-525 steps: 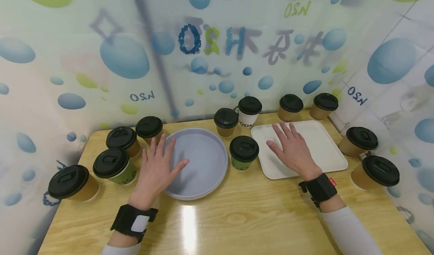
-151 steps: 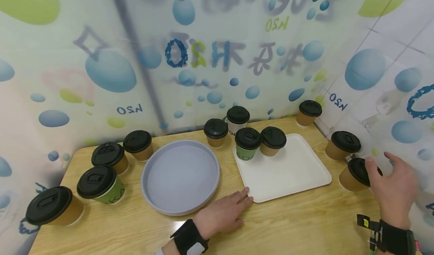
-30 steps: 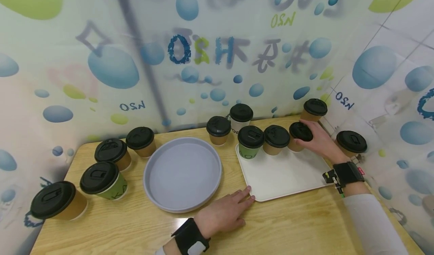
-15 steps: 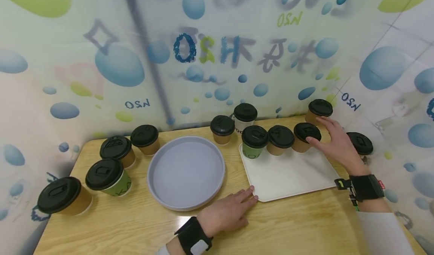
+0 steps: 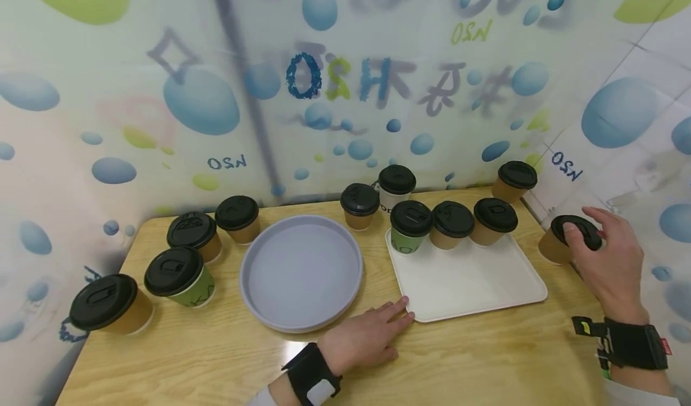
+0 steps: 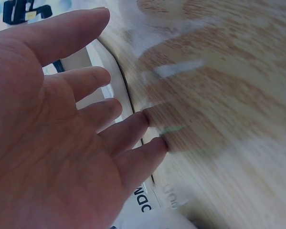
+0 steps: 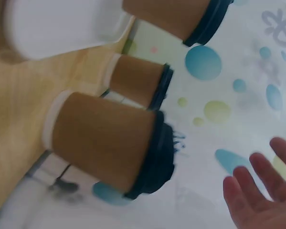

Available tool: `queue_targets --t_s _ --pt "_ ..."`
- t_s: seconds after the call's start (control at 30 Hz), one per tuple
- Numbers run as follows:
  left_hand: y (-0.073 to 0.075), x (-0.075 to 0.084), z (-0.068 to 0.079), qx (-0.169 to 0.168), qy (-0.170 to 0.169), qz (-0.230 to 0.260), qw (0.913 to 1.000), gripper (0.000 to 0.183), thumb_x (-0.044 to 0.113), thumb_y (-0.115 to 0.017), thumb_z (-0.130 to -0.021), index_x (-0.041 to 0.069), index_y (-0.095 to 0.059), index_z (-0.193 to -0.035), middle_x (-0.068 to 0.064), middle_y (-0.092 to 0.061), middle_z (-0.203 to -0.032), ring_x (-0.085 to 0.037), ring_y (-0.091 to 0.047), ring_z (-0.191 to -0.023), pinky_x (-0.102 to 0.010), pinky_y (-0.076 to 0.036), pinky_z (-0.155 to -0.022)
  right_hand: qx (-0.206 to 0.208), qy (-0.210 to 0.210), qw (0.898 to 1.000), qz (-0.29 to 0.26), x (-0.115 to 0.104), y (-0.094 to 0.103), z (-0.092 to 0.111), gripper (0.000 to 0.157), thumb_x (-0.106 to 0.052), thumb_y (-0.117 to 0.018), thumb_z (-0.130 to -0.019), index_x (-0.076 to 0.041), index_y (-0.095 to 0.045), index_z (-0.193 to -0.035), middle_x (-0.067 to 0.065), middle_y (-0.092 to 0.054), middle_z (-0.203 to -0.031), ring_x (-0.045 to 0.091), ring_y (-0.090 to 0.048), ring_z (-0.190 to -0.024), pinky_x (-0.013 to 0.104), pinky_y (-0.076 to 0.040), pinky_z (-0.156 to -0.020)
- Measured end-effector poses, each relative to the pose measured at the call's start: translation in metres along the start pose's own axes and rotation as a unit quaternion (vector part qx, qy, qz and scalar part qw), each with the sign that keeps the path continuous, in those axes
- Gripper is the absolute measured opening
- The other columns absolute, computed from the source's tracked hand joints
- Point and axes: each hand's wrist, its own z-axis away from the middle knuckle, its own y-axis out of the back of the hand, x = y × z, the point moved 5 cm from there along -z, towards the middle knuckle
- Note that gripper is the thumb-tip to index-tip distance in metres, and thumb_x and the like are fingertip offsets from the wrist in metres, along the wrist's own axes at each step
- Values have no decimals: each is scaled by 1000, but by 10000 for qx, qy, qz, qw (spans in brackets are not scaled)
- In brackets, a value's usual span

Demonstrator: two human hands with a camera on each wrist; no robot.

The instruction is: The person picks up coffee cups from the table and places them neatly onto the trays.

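My left hand (image 5: 364, 340) lies with fingers spread, fingertips at the near left corner of the white rectangular tray (image 5: 475, 286); its fingers also overlap the tray edge in the left wrist view. A green paper cup (image 5: 406, 242) and two brown paper cups (image 5: 445, 238) (image 5: 484, 234), all with black lids, stand in a row along the tray's far side. At the right table edge my right hand (image 5: 610, 262) reaches over another brown cup (image 5: 552, 247), thumb overlapping its lid. In the right wrist view its fingers (image 7: 248, 191) are apart from that cup (image 7: 102, 138).
A round grey-blue tray (image 5: 301, 274) sits left of centre. Several lidded cups, one of them green (image 5: 189, 283), line the table's left side. A small brown cup (image 5: 358, 214) and a white cup (image 5: 393, 197) stand behind; another brown cup (image 5: 510, 187) is in the far right corner.
The right hand has carried a brown cup from the right edge onto the tray beside the others, let go, and moved right to another cup. The left hand has stayed at the tray corner.
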Motion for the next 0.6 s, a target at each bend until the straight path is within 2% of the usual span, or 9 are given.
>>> queue_targets --t_s 0.07,0.13,0.2,0.23,0.3,0.6 --pt "0 0 0 -17 15 -3 10000 69 30 -72 -98 20 -42 -160 -2 -26 -170 -20 -42 -146 -37 -41 -115 76 -252 9996 88 8 2 3 52 -27 -62 -99 -1 -57 -144 25 -50 -149 47 -46 -134 21 -31 -109" --pt "-1 0 0 -36 24 -16 10000 69 30 -72 -99 20 -42 -160 -2 -26 -170 -20 -42 -146 -38 -42 -115 77 -461 9988 159 15 3 6 57 -30 -60 -100 1 -53 -147 26 -45 -152 47 -41 -138 40 -31 -118" --pt "-1 0 -1 -41 16 -50 10000 69 31 -72 -99 20 -42 -160 -2 -26 -170 -20 -43 -146 -37 -42 -115 53 -636 9977 207 22 3 8 61 -32 -59 -100 2 -49 -150 27 -40 -155 48 -37 -141 56 -27 -120" --pt "-1 1 -1 -44 12 -65 10000 69 31 -72 -99 21 -42 -160 -2 -26 -170 -20 -43 -146 -37 -42 -115 21 -735 9970 244 26 3 9 64 -33 -58 -100 3 -46 -152 28 -37 -157 47 -34 -143 61 -25 -120" --pt "-1 1 -1 -38 -4 -98 9999 69 32 -72 -99 21 -42 -160 -2 -26 -170 -20 -43 -146 -37 -42 -115 -26 -912 9953 319 32 1 10 69 -36 -58 -100 2 -40 -155 27 -33 -159 46 -30 -147 61 -20 -122" --pt "-1 1 -1 -18 -9 -145 9999 70 32 -72 -98 20 -42 -160 -3 -26 -170 -20 -43 -146 -38 -42 -114 -216 -1321 9903 365 52 -10 10 78 -36 -61 -99 -1 -28 -161 28 -25 -162 46 -25 -150 59 -18 -124"
